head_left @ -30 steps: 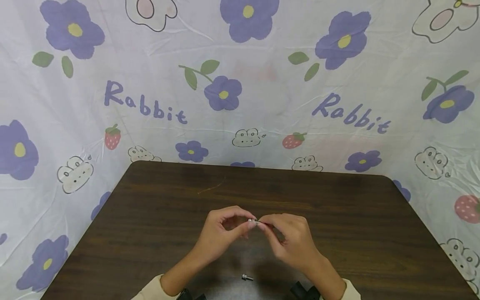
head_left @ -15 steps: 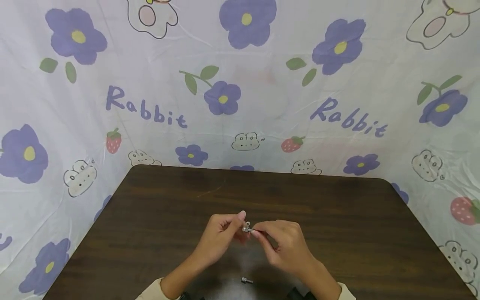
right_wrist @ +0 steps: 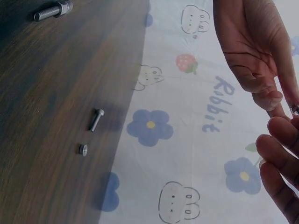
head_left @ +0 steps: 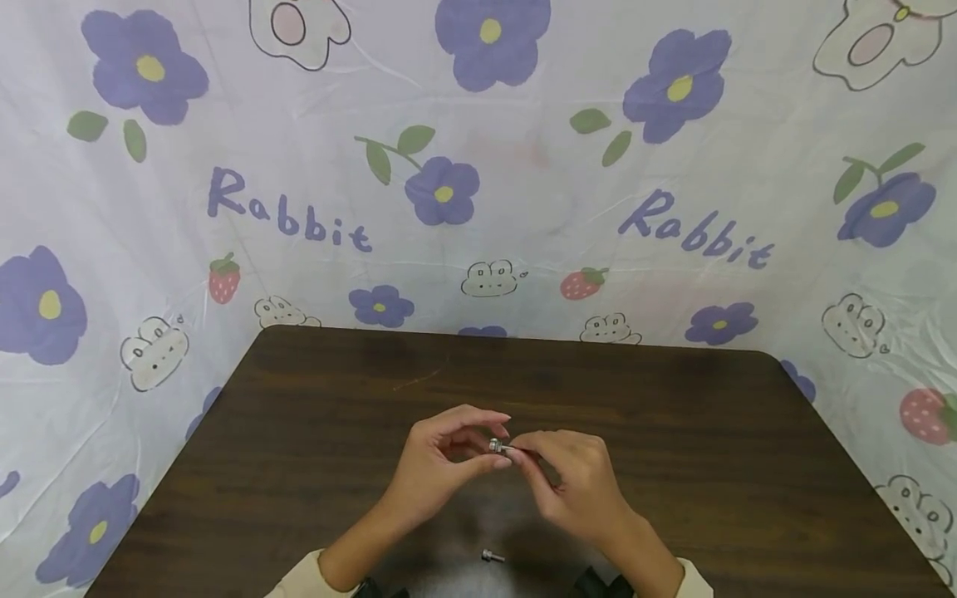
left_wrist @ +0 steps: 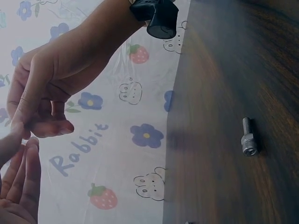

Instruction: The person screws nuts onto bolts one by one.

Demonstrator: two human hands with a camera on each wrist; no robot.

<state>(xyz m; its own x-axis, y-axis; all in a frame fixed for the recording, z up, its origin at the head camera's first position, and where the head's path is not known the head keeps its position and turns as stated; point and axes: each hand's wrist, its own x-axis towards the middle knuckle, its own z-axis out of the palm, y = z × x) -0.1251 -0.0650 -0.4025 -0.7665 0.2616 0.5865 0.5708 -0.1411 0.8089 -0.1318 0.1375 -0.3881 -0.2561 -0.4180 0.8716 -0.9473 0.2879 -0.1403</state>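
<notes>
In the head view, my right hand (head_left: 576,473) pinches the shank end of a small silver bolt (head_left: 496,446) between thumb and fingertips. The thick end points left, toward my left hand (head_left: 441,453). That hand's fingers are spread and arched around the bolt, with the thumb just below it and no plain grip. Whether the thumb touches it I cannot tell. Below the hands, a silver socket-head bolt with a nut on it (head_left: 492,556) lies on the table. Only a glint of the held bolt (right_wrist: 295,110) shows in the right wrist view.
On the dark wooden table (head_left: 336,390), the right wrist view shows a smaller bolt (right_wrist: 96,119) and a loose nut (right_wrist: 83,149); hands hide them in the head view. A patterned white cloth (head_left: 553,216) hangs behind and beside the table. Black straps circle both wrists.
A second ago the left thumb and finger pinched the thick end of the bolt. The left hand then twisted around it, and now its fingers are spread apart. The right hand keeps its pinch.
</notes>
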